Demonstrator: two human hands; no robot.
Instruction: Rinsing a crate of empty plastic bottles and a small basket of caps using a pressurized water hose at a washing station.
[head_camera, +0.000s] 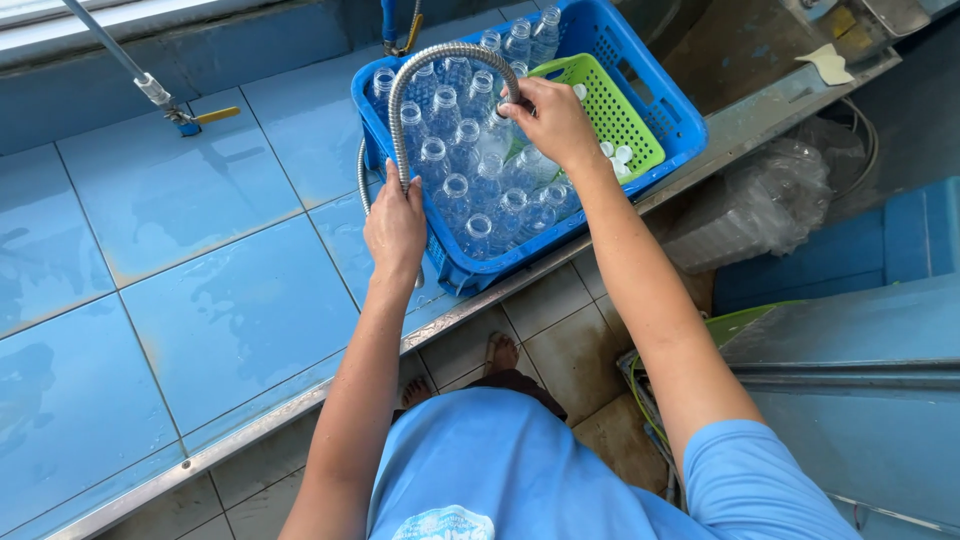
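Metal hose (420, 62) gripped by both: left hand (396, 225) clenched low, right hand (556, 120) clenched at nozzle end, over bottles (470, 170) in blue crate (670, 110) at counter (200, 300) front edge. Bottles seen uncapped, rinsing judged unfinished.

Wet blue-tiled counter (200, 300) with metal edge; blue crate (680, 115) sits on it near edge.
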